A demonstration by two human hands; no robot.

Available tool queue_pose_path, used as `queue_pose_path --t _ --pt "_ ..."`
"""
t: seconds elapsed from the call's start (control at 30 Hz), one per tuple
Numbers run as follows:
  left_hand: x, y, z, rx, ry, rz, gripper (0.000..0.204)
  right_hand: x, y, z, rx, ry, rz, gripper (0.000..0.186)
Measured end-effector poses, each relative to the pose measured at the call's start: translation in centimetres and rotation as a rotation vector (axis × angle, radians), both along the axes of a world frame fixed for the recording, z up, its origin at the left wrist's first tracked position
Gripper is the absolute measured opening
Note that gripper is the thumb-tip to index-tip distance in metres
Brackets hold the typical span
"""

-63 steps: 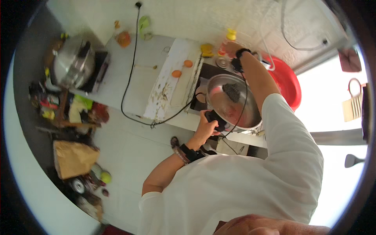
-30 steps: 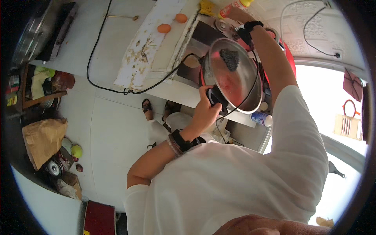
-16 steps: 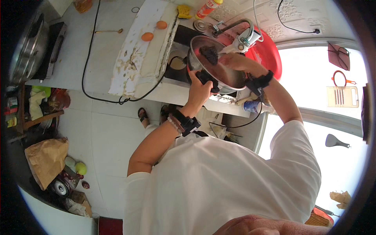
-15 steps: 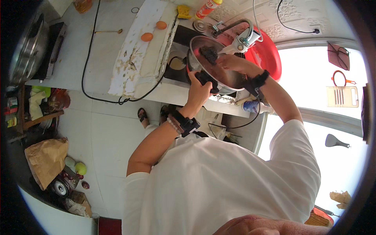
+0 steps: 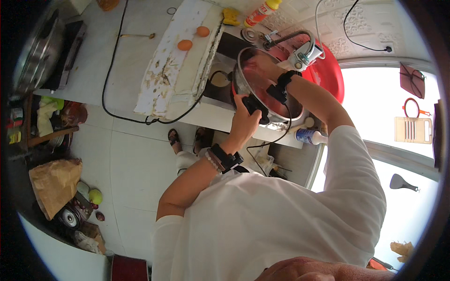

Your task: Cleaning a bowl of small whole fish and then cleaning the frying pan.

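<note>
A round metal pan (image 5: 253, 85) is tilted over the sink, its open side facing up and toward me. My left hand (image 5: 247, 117) is wrapped round the pan's black handle (image 5: 258, 110) on the near side. My right hand (image 5: 263, 67) reaches down inside the pan against its far inner wall, fingers curled and mostly hidden. The dark scouring pad, visible at its fingertips half a second ago, is now out of sight beneath it. Just beyond the right wrist hangs the faucet (image 5: 303, 57) with a white fitting on its end.
A red basin (image 5: 331, 77) leans behind the faucet. Two eggs (image 5: 185, 45) lie on the counter left of the sink, near a yellow cloth (image 5: 230, 17) and an upright bottle (image 5: 262, 13). A black cable (image 5: 105, 84) loops over the counter edge. A white-capped bottle (image 5: 307, 136) stands right.
My right hand has gone deeper into the pan, and the scouring pad has passed out of view. My left hand keeps its grip on the handle. The whole view has shifted slightly.
</note>
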State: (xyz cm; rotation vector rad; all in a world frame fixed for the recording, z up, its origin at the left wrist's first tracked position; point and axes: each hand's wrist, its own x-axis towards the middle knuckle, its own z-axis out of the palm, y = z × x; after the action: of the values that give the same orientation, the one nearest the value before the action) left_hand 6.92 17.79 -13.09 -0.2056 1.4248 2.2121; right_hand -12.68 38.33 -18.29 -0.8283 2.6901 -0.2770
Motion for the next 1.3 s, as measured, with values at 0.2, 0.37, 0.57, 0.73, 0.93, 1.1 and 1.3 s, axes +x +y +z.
queue_pose_path --t 0.2,0.37,0.57,0.73,0.93,1.1,1.3 --pt "0.6 0.6 -0.4 0.011 0.021 0.022 0.046 10.1 -0.9 6.9 -0.045 -1.208 -0.399 0.023" --pt "1.9 0.1 -0.7 0.115 0.065 0.062 0.044 10.4 5.1 2.8 0.075 -0.688 0.138 0.033" --pt "1.3 -0.2 0.5 0.12 0.024 0.033 0.043 12.2 6.8 1.3 0.218 -0.438 0.509 0.056" --pt "1.6 -0.5 0.1 0.132 0.019 0.01 0.046 10.8 4.4 3.9 0.307 -0.562 0.104 0.05" --pt "1.7 0.0 -0.4 0.179 0.036 0.04 0.046 12.2 8.6 0.3 -0.294 -0.711 -0.083 0.044" --pt "0.1 -0.1 0.7 0.119 -0.003 0.028 0.046 12.0 1.8 4.5 -0.048 -0.477 0.309 0.044" --pt "0.3 -0.6 0.3 0.078 0.013 0.0 0.047 9.5 3.9 6.7 0.07 -0.758 -0.062 0.059"
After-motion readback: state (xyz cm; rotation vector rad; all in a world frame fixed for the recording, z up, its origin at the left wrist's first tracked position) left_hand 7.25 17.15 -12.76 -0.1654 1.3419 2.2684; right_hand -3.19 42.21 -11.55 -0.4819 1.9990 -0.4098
